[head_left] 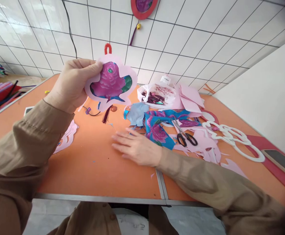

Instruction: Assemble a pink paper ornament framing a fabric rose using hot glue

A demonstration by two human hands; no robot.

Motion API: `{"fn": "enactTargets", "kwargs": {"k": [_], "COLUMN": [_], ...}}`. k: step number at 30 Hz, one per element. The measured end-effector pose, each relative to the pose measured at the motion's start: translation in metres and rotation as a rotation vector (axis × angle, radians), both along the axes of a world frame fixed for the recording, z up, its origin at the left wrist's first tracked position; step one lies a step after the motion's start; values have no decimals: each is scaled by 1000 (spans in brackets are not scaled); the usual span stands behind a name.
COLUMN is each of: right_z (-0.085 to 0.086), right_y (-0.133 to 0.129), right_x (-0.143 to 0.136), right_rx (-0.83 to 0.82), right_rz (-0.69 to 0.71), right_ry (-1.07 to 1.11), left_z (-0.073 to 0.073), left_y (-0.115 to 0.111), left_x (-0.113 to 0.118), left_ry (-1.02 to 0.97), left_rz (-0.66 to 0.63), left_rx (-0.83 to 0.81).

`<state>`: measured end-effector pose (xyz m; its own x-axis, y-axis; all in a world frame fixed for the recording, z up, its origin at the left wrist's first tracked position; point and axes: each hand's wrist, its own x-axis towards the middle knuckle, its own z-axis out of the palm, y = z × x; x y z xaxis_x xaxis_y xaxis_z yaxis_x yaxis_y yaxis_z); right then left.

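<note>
Between the thumb and fingers of my left hand (75,76) is a flower-shaped ornament (112,81), raised above the table. It has a pale pink border, a purple flower-print centre and a red loop on top. A dark red tassel (106,115) shows just below it; whether it is attached I cannot tell. My right hand (139,148) is low over the orange tabletop (96,176), palm down, fingers stretched out and slightly blurred, holding nothing. Beside it lie blue floral fabric (158,132) and a grey-blue piece (137,114). Black-handled scissors (185,137) rest on the scraps to the right.
A white plastic bag (157,96) with dark red tassels stands at the back, by pink sheets (188,98). White cut-out rings (240,140) and a phone (283,163) lie at right. Coloured pipe cleaners (0,94) are far left. Another ornament (144,8) hangs on the tiled wall.
</note>
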<state>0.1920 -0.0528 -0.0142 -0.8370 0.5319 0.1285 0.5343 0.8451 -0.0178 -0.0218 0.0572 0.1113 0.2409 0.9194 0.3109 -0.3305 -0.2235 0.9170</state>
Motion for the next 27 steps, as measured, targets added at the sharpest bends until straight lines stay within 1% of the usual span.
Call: {"fn": "enactTargets", "kwargs": {"k": [1, 2, 3, 4, 5, 7, 10, 12, 14, 16, 19, 21, 22, 23, 24, 25, 26, 27], "right_z": [-2, -5, -8, -11, -14, -19, -20, -15, -8, -1, 9, 15, 18, 21, 24, 26, 29, 31], "right_y": [2, 6, 13, 22, 32, 53, 79, 88, 90, 85, 69, 57, 52, 47, 42, 38, 34, 31], "right_x": [-9, -14, -14, -10, -2, 24, 69, 91, 101, 98, 78, 61, 52, 45, 38, 33, 29, 25], "right_rx": [-30, -51, -74, -89, -100, -105, -98, -97, -135, -176, -219, -253, -300, -475, -651, -810, -975, -1123], "right_rz": [28, 22, -8, -66, -144, -294, -418, -491, -507, -512, -533, -556, -568, -586, -580, -556, -525, -496], "right_ry": [-20, -30, -30, -5, 38, 129, 203, 268, 322, 390, 551, 689, 786, 1009, 1179, 1290, 1354, 1372], "left_z": [-2, -4, -5, -6, -5, -2, 3, 3, -5, -20, -43, -53, -56, -57, -57, -56, -56, -57], "left_y": [1, 2, 2, 1, -1, -7, -18, -25, -31, -35, -38, -39, -40, -41, -42, -43, -44, -45], "left_x": [0, 1, 1, 2, 2, 4, 10, 15, 20, 24, 25, 23, 22, 20, 19, 17, 17, 16], "left_ry": [26, 50, 69, 83, 89, 98, 94, 92, 112, 128, 151, 171, 173, 171, 161, 145, 128, 117], "left_rz": [9, 24, 39, 28, 20, 17, 19, -18, -82, -158, -241, -259, -269, -285, -303, -316, -320, -311], "left_rx": [17, 31, 43, 29, 14, -7, -32, -82, -155, -230, -401, -477, -517, -549, -576, -592, -595, -590]}}
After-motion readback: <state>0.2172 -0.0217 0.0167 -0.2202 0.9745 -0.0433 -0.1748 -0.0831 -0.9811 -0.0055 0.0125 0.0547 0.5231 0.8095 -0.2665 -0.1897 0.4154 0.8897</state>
